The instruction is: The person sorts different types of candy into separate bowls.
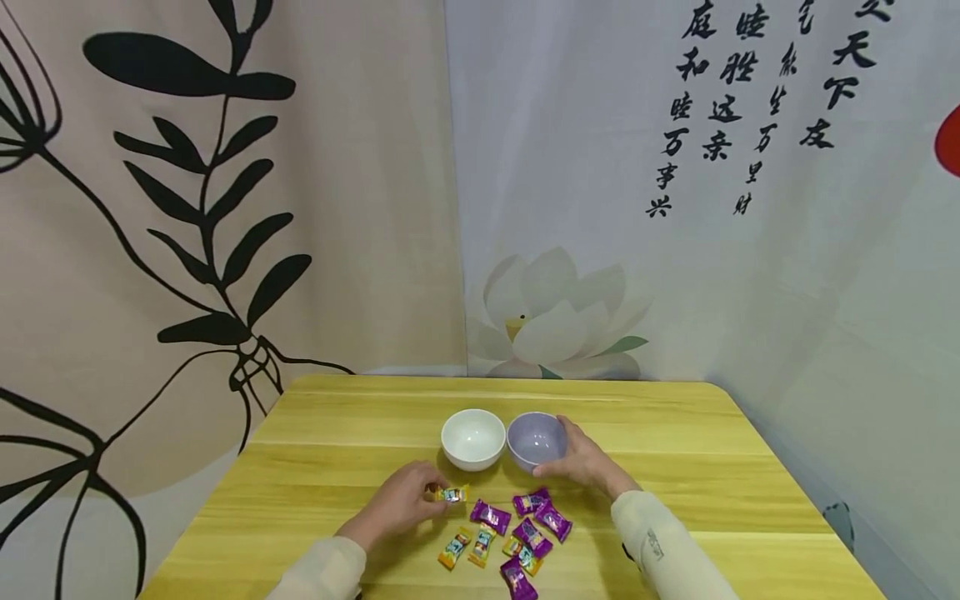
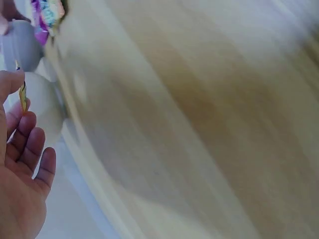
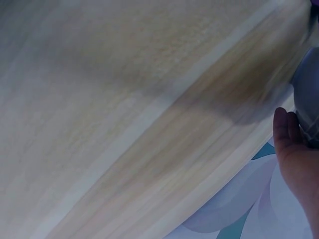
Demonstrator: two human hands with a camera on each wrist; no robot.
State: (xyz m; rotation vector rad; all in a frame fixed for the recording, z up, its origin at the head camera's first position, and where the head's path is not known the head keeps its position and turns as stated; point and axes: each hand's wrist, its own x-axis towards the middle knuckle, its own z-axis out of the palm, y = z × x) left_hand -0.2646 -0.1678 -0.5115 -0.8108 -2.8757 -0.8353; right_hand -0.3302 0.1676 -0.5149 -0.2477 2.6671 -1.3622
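Observation:
Between thumb and fingers, my left hand (image 1: 405, 502) pinches a yellow-wrapped candy (image 1: 453, 495), lifted in front of the white bowl (image 1: 473, 439). The left wrist view shows the same candy (image 2: 23, 94) edge-on, with the other fingers loosely curled. A light purple bowl (image 1: 536, 438) stands right beside the white one, and my right hand (image 1: 588, 460) grips its right side, thumb at the near edge and fingers at the far edge. Both bowls look empty inside. In the right wrist view the purple bowl (image 3: 307, 94) is cut off by the frame edge.
Purple-wrapped candies (image 1: 491, 517) and yellow-wrapped candies (image 1: 454, 548), several in all, lie loosely on the wooden table (image 1: 360, 425) in front of the bowls. Some overlap. Behind the table's far edge hangs a printed cloth (image 1: 375, 208) with plants and writing.

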